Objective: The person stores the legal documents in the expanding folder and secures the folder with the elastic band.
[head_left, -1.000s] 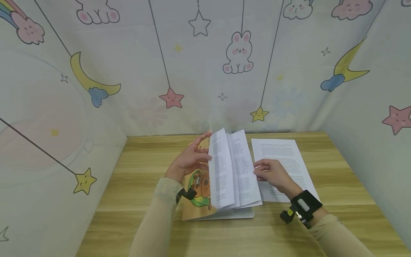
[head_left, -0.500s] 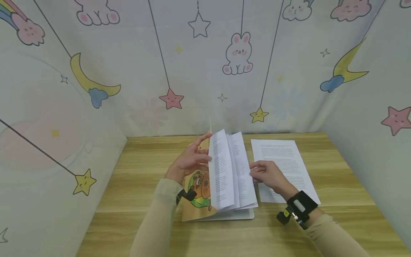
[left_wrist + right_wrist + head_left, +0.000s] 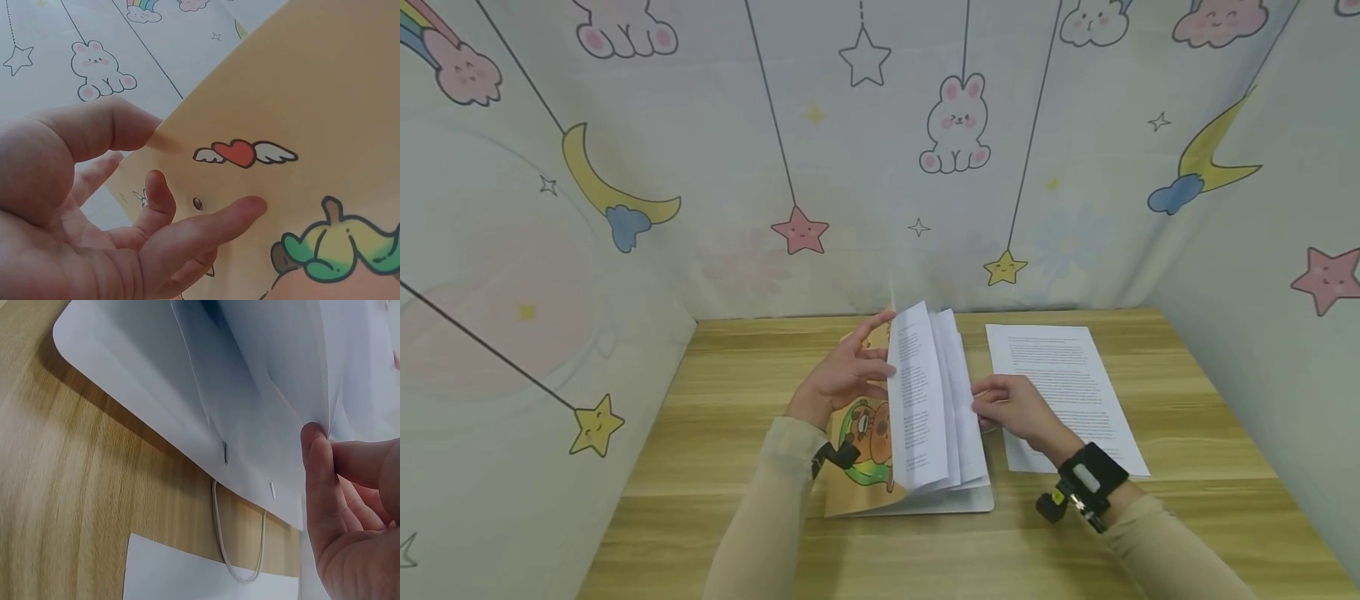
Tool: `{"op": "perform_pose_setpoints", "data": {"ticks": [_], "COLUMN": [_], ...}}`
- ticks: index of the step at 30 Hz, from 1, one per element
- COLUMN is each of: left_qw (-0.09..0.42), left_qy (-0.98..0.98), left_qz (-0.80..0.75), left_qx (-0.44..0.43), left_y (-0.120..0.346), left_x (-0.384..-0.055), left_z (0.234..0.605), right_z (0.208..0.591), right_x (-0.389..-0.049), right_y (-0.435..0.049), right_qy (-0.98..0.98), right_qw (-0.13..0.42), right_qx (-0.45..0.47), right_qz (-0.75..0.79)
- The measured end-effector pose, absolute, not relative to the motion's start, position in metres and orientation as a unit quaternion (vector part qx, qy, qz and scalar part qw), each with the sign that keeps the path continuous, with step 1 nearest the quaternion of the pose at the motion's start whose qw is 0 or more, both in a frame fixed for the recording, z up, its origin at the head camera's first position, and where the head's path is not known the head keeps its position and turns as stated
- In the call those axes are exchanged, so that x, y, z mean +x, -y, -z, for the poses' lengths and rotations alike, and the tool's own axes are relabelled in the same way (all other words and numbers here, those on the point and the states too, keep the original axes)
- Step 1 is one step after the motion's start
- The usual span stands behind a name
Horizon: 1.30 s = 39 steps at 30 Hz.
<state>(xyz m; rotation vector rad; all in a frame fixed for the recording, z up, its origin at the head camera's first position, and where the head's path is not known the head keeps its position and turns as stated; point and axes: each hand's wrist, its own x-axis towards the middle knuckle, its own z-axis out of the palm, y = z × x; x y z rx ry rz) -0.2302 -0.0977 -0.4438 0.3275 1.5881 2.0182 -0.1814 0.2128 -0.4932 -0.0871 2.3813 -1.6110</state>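
A tan cartoon-printed folder [image 3: 871, 442] stands partly opened on the table, its white inside [image 3: 131, 362] showing. At its raised cover [image 3: 250, 100] my left hand [image 3: 838, 375] holds the edge, one digit at the rim and other fingers against the printed face. My right hand [image 3: 1018, 408] pinches the outer edge of printed sheets [image 3: 962, 400], thumb against fingers. Those sheets lie mostly within the folder, behind a white printed page [image 3: 917, 400] on the cover side. A thin cord loop [image 3: 219, 528] hangs from the folder's edge under the right hand.
Another printed sheet [image 3: 1067, 367] lies flat on the wood-grain table [image 3: 1195, 417], right of the folder and partly under the right forearm. Behind the table hangs a white cartoon-patterned curtain [image 3: 880, 167], with similar side panels.
My right hand has moved left with the pinched sheets, which sit deeper in the folder and show less beyond its right edge. The left hand stays in place at the cover.
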Motion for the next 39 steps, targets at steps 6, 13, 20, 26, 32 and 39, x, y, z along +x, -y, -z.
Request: {"op": "perform_pose_setpoints", "data": {"ticks": [6,13,20,26,32,39], "left_qw": [0.270,0.272,0.273,0.271,0.272,0.273], "left_qy": [-0.594,-0.596,-0.594,-0.601,-0.601,-0.603], "left_qz": [-0.748,-0.746,-0.747,-0.743,-0.742,-0.740], "left_qx": [0.122,0.120,0.118,0.120,0.117,0.116], "left_y": [0.098,0.097,0.097,0.097,0.096,0.096], "left_x": [-0.230,-0.231,-0.232,-0.232,-0.232,-0.233], "left_z": [0.444,0.443,0.443,0.444,0.443,0.444], "right_z": [0.496,0.501,0.500,0.502,0.501,0.503], "right_x": [-0.184,-0.186,-0.185,-0.185,-0.185,-0.185], "right_y": [-0.209,-0.204,-0.197,-0.193,-0.190,-0.189], "right_qy": [-0.821,-0.825,-0.829,-0.839,-0.843,-0.848], "right_qw": [0.129,0.130,0.142,0.139,0.133,0.142], "right_qx": [-0.031,-0.033,-0.025,-0.029,-0.035,-0.018], "right_qz": [0.555,0.549,0.541,0.525,0.521,0.510]}}
